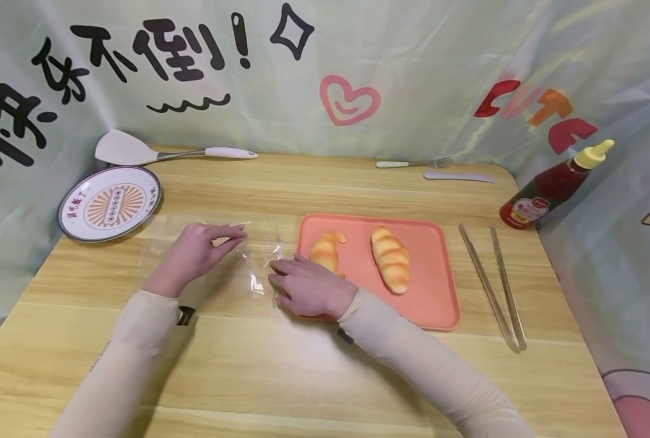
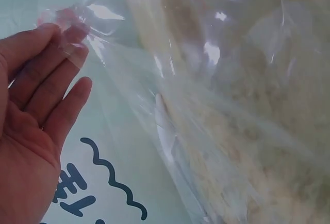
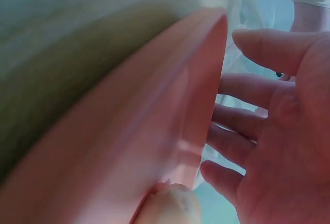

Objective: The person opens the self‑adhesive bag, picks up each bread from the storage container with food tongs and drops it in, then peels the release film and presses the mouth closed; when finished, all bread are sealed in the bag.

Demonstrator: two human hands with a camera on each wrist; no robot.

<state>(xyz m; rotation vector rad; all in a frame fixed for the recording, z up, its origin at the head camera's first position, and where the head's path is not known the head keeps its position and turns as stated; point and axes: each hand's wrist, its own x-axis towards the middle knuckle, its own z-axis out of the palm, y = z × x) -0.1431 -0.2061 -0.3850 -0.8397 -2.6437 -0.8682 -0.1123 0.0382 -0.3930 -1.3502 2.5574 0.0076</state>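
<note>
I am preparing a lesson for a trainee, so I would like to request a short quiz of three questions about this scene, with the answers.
1. Multiple choice: what does the person's left grip hold at its fingertips?
A) a white-bladed spatula
B) a thin sheet of clear plastic film
C) a round white plate with a dark rim

2. True or false: the long silver metal tongs lie outside the pink rectangular tray.

3. Fill the gap: in the head view, the person's right grip covers part of the tray's ____ side.

Key: 1. B; 2. True; 3. left
</note>
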